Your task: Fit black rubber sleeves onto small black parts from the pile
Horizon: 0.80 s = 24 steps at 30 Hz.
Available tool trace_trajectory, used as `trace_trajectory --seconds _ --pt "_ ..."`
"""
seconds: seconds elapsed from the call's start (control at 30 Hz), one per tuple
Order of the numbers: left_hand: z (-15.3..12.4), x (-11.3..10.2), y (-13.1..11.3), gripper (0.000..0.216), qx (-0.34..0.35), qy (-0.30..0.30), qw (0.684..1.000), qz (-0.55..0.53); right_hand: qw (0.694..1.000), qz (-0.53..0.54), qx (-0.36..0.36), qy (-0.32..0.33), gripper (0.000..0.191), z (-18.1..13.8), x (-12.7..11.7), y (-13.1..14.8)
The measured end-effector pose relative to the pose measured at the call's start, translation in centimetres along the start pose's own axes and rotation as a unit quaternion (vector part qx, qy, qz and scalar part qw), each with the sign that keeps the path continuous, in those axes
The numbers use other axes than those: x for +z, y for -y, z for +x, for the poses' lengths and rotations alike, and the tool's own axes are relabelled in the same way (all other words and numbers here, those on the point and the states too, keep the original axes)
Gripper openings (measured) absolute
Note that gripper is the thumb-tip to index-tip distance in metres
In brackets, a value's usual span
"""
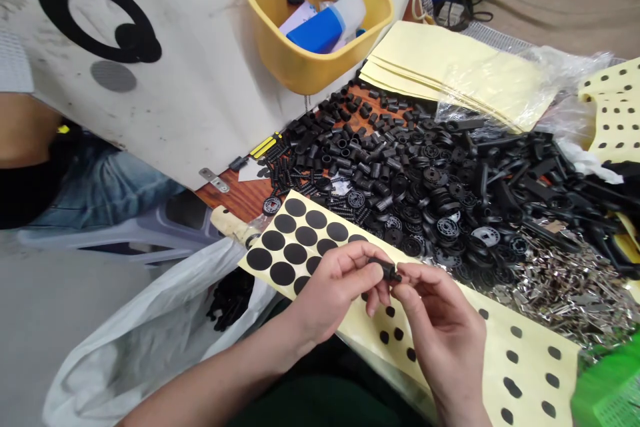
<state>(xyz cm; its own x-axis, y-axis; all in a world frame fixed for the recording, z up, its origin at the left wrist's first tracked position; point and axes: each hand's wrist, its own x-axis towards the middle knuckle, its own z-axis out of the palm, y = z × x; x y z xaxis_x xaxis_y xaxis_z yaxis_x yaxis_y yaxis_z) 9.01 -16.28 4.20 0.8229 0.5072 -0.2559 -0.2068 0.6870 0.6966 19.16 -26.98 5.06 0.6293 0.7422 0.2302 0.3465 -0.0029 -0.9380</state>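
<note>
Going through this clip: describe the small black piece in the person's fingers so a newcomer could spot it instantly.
A pale yellow sheet of black round stickers lies nearest the person. Above it, the left hand and right hand pinch a small black cylindrical part. Unlike the heap of black parts behind, it alone is held up.

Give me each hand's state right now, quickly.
Left hand: closed, pinching a small black plastic part.
Right hand: closed, pinching the same part at its end.
</note>
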Motion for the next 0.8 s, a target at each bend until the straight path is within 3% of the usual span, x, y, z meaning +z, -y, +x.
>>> trace_trajectory --seconds 0.1,0.2,0.47,0.6,0.8 --pt "-0.05 -0.02 -0.10 0.018 0.000 0.002 1.000 0.002 0.994 -0.079 -0.080 -0.014 0.017 0.17 0.15 -0.51" --pt "-0.08 -0.07 -0.17 0.017 0.010 -0.011 1.000 0.015 0.987 -0.115 -0.112 -0.011 0.016 0.38 0.26 -0.82" --pt "-0.38 0.08 -0.57 0.015 0.016 -0.034 0.997 0.064 0.988 -0.130 -0.081 0.002 0.008 0.50 0.32 -1.00" --pt "-0.62 0.44 -0.83 0.010 0.026 -0.049 0.990 0.126 0.979 -0.171 -0.108 0.013 0.009 0.64 0.53 -0.80" --pt "-0.85 0.75 -0.89 0.007 0.095 -0.054 0.973 0.202 0.989 -0.139 -0.031 0.026 0.007 0.06 0.73 -0.59"
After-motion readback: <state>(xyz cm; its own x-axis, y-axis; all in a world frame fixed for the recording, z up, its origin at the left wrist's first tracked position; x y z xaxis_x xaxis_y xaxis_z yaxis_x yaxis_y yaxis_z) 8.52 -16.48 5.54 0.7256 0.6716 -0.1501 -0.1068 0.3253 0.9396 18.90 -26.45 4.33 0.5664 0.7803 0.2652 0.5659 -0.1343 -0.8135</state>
